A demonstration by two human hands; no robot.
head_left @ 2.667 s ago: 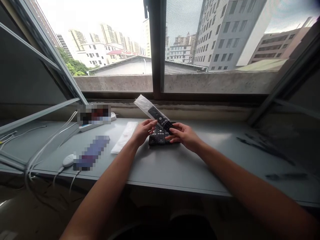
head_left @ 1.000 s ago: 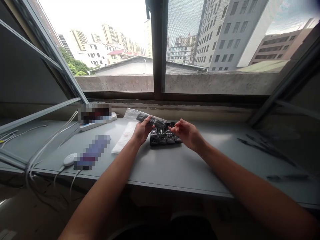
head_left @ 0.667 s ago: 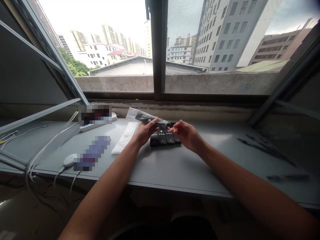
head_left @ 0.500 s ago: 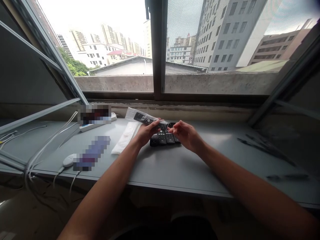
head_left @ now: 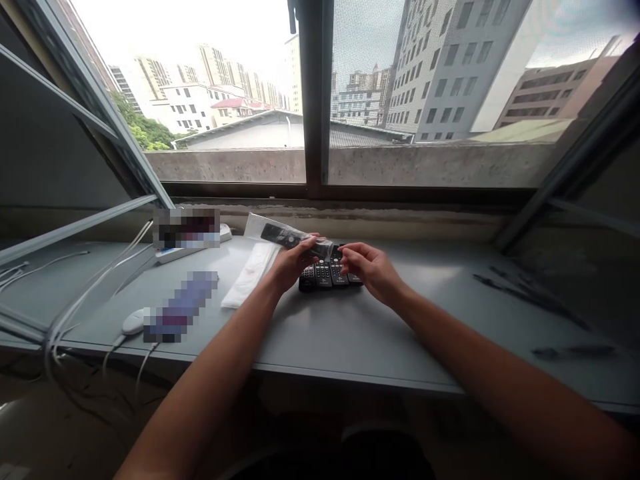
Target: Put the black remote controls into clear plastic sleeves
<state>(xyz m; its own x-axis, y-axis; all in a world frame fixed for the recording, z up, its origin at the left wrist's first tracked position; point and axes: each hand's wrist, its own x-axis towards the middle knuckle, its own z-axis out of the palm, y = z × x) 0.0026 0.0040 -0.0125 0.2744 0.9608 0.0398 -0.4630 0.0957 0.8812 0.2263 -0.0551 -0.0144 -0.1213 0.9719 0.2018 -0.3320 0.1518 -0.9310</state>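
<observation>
Left hand clamped on a bagged remote near the far edge of the tabletop; right hand curled just beside it, grip unclear from here; black remotes rowed below.

Backlit thru window; sky blown out, desk dim w/ soft glare, R edge blurry.

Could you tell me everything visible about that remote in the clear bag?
The remote is slim and black with pale markings, inside a clear, wrinkled, plastic-looking bag with slack beyond its upper-left end. The left hand grips it through the bag, tilted, above a row of similar remotes. Whether the right hand touches the bag is unclear.
</observation>
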